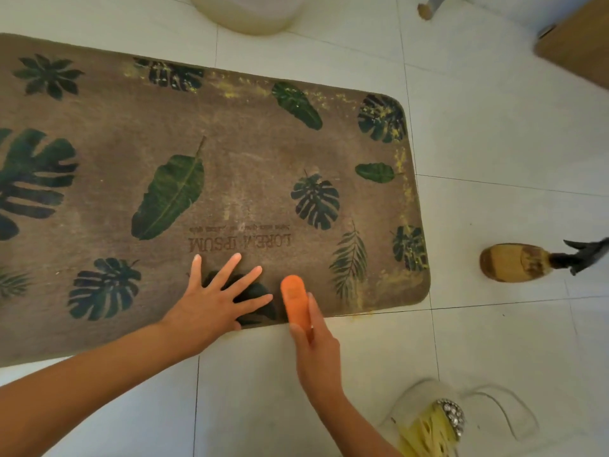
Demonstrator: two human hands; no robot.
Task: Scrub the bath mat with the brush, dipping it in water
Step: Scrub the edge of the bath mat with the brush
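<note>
Gripping the orange brush (295, 300), right hand (316, 351) works near edge of bath mat (230, 153) (left hand (211, 305) flat, splayed); far-edge yellow grime (230, 90) looks unscrubbed.

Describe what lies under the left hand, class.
The left hand rests flat, fingers spread, on the bath mat. A dark leaf print shows between and beside the fingers; the part beneath the palm is covered.

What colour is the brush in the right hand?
Orange. The head view shows the brush best, held by the right hand on the mat.
</note>
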